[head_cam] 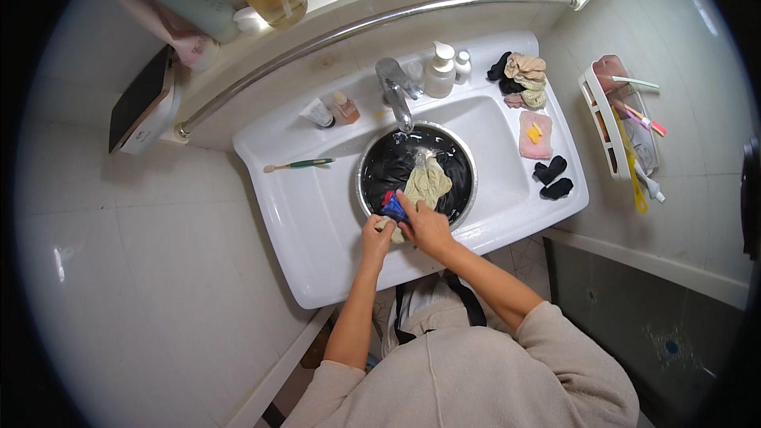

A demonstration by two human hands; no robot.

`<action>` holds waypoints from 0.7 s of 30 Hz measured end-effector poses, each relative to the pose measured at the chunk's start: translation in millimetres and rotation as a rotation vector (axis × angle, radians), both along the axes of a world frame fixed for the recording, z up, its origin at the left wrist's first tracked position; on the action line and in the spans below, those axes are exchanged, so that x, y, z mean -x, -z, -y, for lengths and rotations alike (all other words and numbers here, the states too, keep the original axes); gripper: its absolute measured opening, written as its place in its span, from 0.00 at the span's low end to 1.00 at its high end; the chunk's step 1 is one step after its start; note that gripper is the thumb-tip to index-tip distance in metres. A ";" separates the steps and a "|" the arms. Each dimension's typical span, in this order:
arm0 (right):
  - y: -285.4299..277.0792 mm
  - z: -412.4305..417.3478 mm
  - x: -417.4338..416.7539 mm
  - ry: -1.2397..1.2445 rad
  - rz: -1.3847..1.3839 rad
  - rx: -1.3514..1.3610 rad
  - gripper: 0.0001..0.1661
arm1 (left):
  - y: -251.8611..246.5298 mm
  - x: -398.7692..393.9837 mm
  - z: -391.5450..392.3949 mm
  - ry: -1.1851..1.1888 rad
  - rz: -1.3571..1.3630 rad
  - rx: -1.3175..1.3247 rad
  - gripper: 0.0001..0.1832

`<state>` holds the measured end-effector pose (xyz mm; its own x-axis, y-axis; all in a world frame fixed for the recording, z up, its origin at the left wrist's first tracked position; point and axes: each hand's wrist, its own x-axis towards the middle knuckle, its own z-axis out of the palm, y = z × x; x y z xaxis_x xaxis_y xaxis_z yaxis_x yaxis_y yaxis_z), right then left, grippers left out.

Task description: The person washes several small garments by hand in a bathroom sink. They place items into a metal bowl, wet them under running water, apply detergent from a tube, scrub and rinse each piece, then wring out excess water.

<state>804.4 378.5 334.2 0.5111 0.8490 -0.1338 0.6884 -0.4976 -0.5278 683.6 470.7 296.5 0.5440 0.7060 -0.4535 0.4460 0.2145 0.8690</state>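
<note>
A round metal basin (474,175) sits in the white washbasin (502,148), holding water and dark fabric (385,160). A pale yellow-green cloth (429,184), perhaps a garment, lies partly in the water and reaches over the near rim. My left hand (377,242) pinches an end of this cloth at that rim. In my right hand (432,229) is a small blue and red object (393,207), pressed close to the cloth; its exact kind is unclear. Above the basin's far side hangs the chrome faucet (399,98) spout.
A green toothbrush (306,163), a white tube (318,113) and a pump bottle (440,74) stand or lie on the washbasin. Along its right edge are bunched socks (524,74), a pink cloth (536,145) and black socks (553,178). A metal rail (368,27) runs behind.
</note>
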 end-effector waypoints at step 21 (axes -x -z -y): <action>-10.5 -0.8 10.2 0.022 -0.163 -0.029 0.43 | -24.8 0.5 -5.7 -0.252 0.184 0.353 0.13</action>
<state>794.2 379.3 344.7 0.5034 0.8424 -0.1921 0.5818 -0.4948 -0.6455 683.1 476.3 321.3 0.4696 0.6460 -0.6018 0.1878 0.5929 0.7830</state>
